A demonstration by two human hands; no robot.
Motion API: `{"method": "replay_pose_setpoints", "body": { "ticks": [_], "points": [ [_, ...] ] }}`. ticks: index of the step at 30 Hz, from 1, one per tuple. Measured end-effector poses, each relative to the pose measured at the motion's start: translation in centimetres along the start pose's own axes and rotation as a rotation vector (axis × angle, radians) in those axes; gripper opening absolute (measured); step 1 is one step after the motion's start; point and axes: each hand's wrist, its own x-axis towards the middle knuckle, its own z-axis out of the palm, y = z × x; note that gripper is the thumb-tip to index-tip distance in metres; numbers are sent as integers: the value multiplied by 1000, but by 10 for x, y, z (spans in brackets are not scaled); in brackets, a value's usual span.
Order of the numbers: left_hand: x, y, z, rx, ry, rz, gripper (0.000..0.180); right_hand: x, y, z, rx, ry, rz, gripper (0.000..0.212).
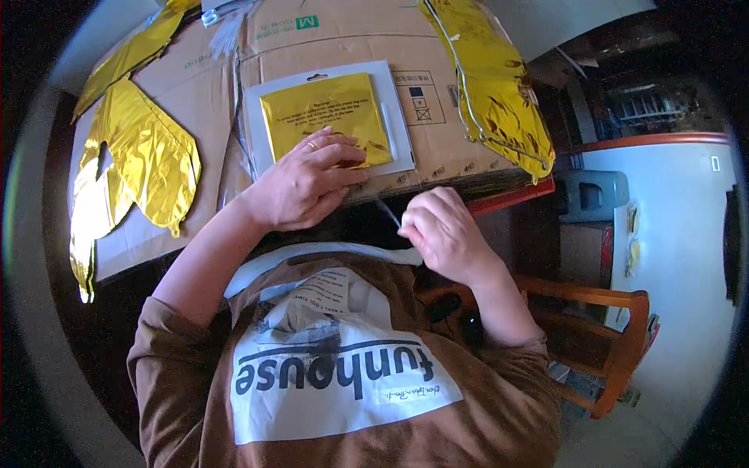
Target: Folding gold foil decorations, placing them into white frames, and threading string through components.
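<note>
A flat gold foil packet [318, 105] on a white backing card [400, 148] lies at the near edge of the cardboard. Over its lower part my left hand [306, 184] is bent, with a ring on one finger and the fingers closed on the packet's near edge; their tips are partly hidden. To the right of it, just off the edge, my right hand [445, 235] is closed in a pinch. From that pinch a thin pale strip [388, 212] points up toward the cardboard. Its exact kind is too small to tell.
Flat gold foil balloons lie on the left [168, 152] and on the right [499, 86] of the cardboard surface [351, 35]. White ribbon-like strands [228, 33] sit at the back left. A wooden chair [624, 312] stands to my right, with a blue-grey plastic stool [597, 195] beyond it.
</note>
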Motion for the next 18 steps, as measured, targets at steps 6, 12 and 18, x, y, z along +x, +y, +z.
{"method": "replay_pose_setpoints", "body": {
  "ticks": [6,12,18],
  "points": [
    [0,9,-5,46,19,15,41,14,-12,-13,215,68,20,16],
    [7,32,-11,185,193,62,45,46,-1,-13,497,64,75,13],
    [-3,46,-2,31,326,-216,15,63,10,4,621,23,181,13]
  ]
}}
